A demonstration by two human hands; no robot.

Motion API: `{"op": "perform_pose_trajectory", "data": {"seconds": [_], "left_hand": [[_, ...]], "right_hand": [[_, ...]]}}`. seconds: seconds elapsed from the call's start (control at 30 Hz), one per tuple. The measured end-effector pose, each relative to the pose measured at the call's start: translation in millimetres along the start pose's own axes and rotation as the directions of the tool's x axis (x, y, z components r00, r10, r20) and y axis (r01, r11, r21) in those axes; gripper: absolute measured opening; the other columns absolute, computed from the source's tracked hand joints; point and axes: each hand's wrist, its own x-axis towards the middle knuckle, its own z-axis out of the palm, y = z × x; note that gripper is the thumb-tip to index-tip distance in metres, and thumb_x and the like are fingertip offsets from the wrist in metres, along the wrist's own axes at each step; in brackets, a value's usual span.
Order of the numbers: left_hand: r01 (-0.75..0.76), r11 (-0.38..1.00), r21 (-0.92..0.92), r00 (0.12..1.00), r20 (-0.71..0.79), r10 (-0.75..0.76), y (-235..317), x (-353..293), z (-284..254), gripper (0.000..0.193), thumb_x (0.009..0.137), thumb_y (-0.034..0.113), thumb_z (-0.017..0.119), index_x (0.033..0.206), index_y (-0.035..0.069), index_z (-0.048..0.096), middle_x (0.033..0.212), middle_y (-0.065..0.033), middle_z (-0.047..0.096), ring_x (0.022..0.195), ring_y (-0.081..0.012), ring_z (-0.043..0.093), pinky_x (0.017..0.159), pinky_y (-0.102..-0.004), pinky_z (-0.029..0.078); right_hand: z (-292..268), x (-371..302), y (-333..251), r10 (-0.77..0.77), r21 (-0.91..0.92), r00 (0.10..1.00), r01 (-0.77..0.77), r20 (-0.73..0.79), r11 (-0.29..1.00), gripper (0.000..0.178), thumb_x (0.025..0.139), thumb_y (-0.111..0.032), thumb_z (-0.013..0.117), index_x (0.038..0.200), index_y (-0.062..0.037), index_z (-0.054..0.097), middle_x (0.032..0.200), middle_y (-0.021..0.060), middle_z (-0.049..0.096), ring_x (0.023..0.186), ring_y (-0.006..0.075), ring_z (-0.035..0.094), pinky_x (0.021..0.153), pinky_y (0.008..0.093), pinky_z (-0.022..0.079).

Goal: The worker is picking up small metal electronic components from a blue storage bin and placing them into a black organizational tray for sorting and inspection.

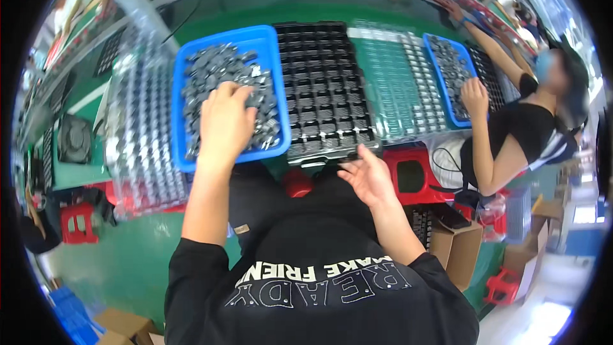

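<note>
My left hand [225,118] is over the blue tray [283,115], its fingers curved down among a heap of small dark grey parts [265,99]. A gap shows between its thumb and index finger; the other fingertips are hidden. Just right of that tray lies a black plastic tray [316,80] with rows of square pockets. At its near right corner is my right hand [369,179], palm turned up and fingers apart. One of its fingertips is at the black tray's rim; whether it touches is hard to tell. No held part shows in that hand.
Clear plastic trays [143,121] are stacked on the left. Farther right come another clear tray [389,83] and a second blue tray [472,112] of parts, where a co-worker's hand [474,97] rests. A red stool [408,172] stands under the bench edge; cardboard boxes [456,249] are behind it.
</note>
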Motion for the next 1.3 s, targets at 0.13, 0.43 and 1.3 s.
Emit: {"op": "perform_pose_trajectory", "data": {"seconds": [0.13, 0.43, 1.3], "left_hand": [[0.016, 1.000, 0.012, 0.991, 0.130, -0.018, 5, 19, 0, 0.039, 0.077, 0.010, 0.078, 0.115, 0.011, 0.071, 0.109, -0.0108, 0.065, 0.103, -0.0330, 0.064, 0.088, -0.0446, 0.049], [-0.022, 0.992, 0.125, 0.983, 0.184, -0.002, 22, 30, 6, 0.031, 0.078, 0.008, 0.076, 0.109, 0.013, 0.072, 0.111, -0.0078, 0.064, 0.104, -0.0296, 0.062, 0.091, -0.0418, 0.046], [0.350, 0.011, -0.937, 0.859, 0.316, -0.403, 10, 30, 0, 0.037, 0.091, -0.004, 0.049, 0.126, -0.002, 0.062, 0.120, -0.0125, 0.067, 0.080, -0.0126, 0.062, 0.070, -0.0249, 0.051]], "right_hand": [[-24, -20, -32, 0.157, -0.625, 0.987, -0.099, 0.039, 0.774, 0.046, 0.102, -0.040, 0.060, 0.119, 0.0020, 0.065, 0.105, 0.0174, 0.073, 0.094, 0.0272, 0.073, 0.075, 0.0368, 0.059], [-49, 4, -142, -0.831, -0.965, 0.490, 0.155, 0.262, -0.213, 0.024, 0.080, -0.011, 0.079, 0.100, -0.0023, 0.069, 0.091, 0.0144, 0.069, 0.075, 0.0287, 0.066, 0.072, 0.0373, 0.054], [-58, 49, -181, -0.747, -0.930, 0.573, 0.324, 0.338, -0.172, 0.017, 0.087, 0.002, 0.067, 0.103, -0.0031, 0.067, 0.090, 0.0098, 0.062, 0.074, 0.0203, 0.063, 0.069, 0.0319, 0.051]]}}
